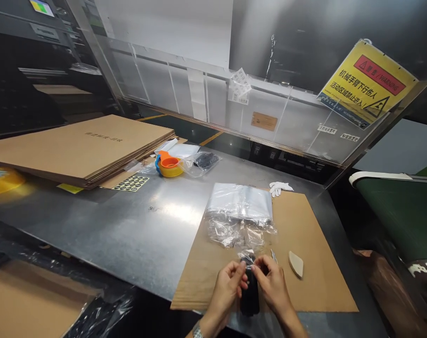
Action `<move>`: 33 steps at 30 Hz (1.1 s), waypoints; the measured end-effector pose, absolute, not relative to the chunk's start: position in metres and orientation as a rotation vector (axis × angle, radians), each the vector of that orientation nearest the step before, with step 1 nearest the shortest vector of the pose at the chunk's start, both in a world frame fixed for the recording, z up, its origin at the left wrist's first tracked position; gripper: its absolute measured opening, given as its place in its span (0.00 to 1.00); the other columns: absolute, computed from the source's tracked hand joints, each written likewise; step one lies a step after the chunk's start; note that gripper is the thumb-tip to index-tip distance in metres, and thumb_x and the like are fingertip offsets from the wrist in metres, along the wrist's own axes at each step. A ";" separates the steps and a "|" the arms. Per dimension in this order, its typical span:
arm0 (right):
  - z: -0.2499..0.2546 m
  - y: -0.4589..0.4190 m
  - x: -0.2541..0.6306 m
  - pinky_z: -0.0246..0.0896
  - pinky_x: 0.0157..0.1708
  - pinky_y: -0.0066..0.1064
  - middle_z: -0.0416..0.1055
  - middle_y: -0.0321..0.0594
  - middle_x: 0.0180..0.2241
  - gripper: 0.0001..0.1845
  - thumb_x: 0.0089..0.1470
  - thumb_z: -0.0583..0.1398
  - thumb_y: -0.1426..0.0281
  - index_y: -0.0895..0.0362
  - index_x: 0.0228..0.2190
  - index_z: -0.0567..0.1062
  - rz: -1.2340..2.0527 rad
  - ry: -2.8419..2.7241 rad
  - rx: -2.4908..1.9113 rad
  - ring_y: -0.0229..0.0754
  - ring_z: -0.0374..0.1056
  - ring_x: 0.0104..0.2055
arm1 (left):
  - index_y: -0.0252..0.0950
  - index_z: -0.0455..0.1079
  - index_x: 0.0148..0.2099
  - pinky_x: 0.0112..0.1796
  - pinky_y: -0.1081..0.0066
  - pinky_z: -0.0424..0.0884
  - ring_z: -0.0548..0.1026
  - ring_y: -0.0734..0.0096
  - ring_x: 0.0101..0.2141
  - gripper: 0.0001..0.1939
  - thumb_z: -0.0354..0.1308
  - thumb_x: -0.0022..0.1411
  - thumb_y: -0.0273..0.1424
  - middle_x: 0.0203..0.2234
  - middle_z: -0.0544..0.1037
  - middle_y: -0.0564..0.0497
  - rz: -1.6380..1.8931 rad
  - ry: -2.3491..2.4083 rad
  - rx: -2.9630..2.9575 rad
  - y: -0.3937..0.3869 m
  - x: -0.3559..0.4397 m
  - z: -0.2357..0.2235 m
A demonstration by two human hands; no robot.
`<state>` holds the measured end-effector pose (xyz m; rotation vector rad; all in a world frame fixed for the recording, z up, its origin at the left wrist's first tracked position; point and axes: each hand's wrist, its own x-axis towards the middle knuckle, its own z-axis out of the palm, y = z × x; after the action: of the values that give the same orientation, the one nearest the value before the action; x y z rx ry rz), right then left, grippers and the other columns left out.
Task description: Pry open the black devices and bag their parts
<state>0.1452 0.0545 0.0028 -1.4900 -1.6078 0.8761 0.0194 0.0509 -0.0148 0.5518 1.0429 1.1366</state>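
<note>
Both my hands meet low in the middle of the view over a cardboard sheet [305,234]. My left hand [228,285] and my right hand [272,284] are closed in a pinch on a small black object [250,295] in a clear plastic bag, gripping the bag's top edge from either side. Just beyond my fingers lie several crumpled clear bags [234,230] and a flat stack of clear bags [240,201]. A thin metal tool [274,256] and a small beige wedge-shaped piece [296,264] lie on the cardboard to the right of my right hand.
A metal table [128,225] carries a stack of flat cardboard sheets [79,148] at the left, an orange and yellow tape dispenser [169,165], a sticker sheet [131,183] and a white glove [279,188]. A clear guard with a yellow warning sign [368,84] stands behind. A green conveyor belt [399,211] runs at the right.
</note>
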 end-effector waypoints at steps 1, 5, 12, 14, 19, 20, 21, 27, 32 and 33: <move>0.002 0.054 0.144 0.54 0.26 0.25 0.66 0.34 0.22 0.08 0.50 0.58 0.67 0.57 0.23 0.69 0.901 -1.609 -1.478 0.37 0.62 0.26 | 0.31 0.68 0.26 0.16 0.80 0.57 0.67 0.78 0.18 0.21 0.65 0.43 0.46 0.18 0.70 0.52 1.123 1.032 0.579 0.050 0.019 -0.015; -0.001 0.054 0.141 0.54 0.22 0.23 0.62 0.31 0.20 0.10 0.49 0.59 0.65 0.56 0.22 0.65 0.992 -1.586 -1.420 0.35 0.59 0.22 | 0.33 0.67 0.25 0.19 0.77 0.59 0.65 0.76 0.19 0.20 0.63 0.45 0.47 0.18 0.69 0.53 1.137 1.076 0.675 0.051 0.014 -0.020; 0.000 0.054 0.140 0.55 0.27 0.25 0.63 0.34 0.24 0.06 0.52 0.54 0.69 0.56 0.26 0.67 0.878 -1.617 -1.447 0.37 0.61 0.27 | 0.38 0.70 0.43 0.44 0.64 0.62 0.67 0.58 0.43 0.17 0.63 0.49 0.34 0.39 0.71 0.45 1.325 1.449 1.105 0.039 0.004 -0.031; 0.003 0.051 0.136 0.54 0.28 0.26 0.65 0.35 0.25 0.05 0.51 0.54 0.73 0.56 0.26 0.70 0.857 -1.711 -1.432 0.38 0.61 0.28 | 0.43 0.67 0.51 0.49 0.61 0.57 0.63 0.57 0.48 0.21 0.60 0.53 0.29 0.46 0.67 0.44 1.375 1.600 1.579 0.036 0.003 -0.032; 0.003 0.046 0.133 0.51 0.26 0.26 0.63 0.34 0.24 0.09 0.49 0.53 0.77 0.56 0.25 0.71 0.833 -1.872 -1.438 0.36 0.60 0.26 | 0.47 0.66 0.53 0.44 0.62 0.59 0.64 0.60 0.44 0.25 0.56 0.55 0.21 0.43 0.65 0.45 1.510 1.754 2.280 0.038 -0.004 -0.036; 0.002 0.046 0.134 0.50 0.25 0.25 0.63 0.33 0.23 0.09 0.48 0.53 0.78 0.56 0.24 0.71 0.829 -1.888 -1.450 0.36 0.60 0.25 | 0.47 0.65 0.54 0.44 0.62 0.59 0.64 0.60 0.45 0.26 0.56 0.55 0.20 0.43 0.64 0.45 1.569 1.753 2.285 0.039 -0.006 -0.037; 0.000 0.047 0.134 0.49 0.25 0.25 0.63 0.33 0.22 0.09 0.47 0.53 0.78 0.56 0.24 0.71 0.823 -1.899 -1.463 0.36 0.59 0.24 | 0.48 0.65 0.54 0.45 0.61 0.58 0.63 0.60 0.46 0.26 0.56 0.55 0.20 0.43 0.64 0.46 1.607 1.734 2.294 0.039 -0.007 -0.037; -0.003 0.054 0.133 0.51 0.28 0.26 0.66 0.36 0.24 0.11 0.49 0.50 0.78 0.57 0.23 0.70 0.744 -1.874 -1.542 0.37 0.62 0.28 | 0.42 0.70 0.46 0.41 0.64 0.56 0.69 0.68 0.36 0.16 0.49 0.61 0.22 0.32 0.74 0.51 1.319 1.543 2.451 0.041 -0.010 -0.029; 0.000 0.055 0.125 0.53 0.30 0.26 0.66 0.36 0.25 0.12 0.49 0.50 0.78 0.57 0.25 0.72 0.712 -1.886 -1.523 0.38 0.64 0.29 | 0.38 0.69 0.48 0.38 0.64 0.61 0.68 0.63 0.37 0.14 0.49 0.61 0.26 0.35 0.72 0.45 1.154 1.590 2.395 0.043 -0.016 -0.020; -0.001 0.054 0.124 0.53 0.29 0.26 0.66 0.36 0.25 0.12 0.49 0.51 0.78 0.57 0.25 0.72 0.714 -1.892 -1.511 0.38 0.64 0.29 | 0.37 0.70 0.46 0.36 0.65 0.62 0.68 0.64 0.36 0.13 0.49 0.62 0.26 0.34 0.71 0.45 1.136 1.582 2.393 0.044 -0.016 -0.020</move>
<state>0.1239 0.0544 -0.0010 -1.5108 -1.8920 0.7140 -0.0164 0.0438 -0.0199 2.3930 1.5824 1.1364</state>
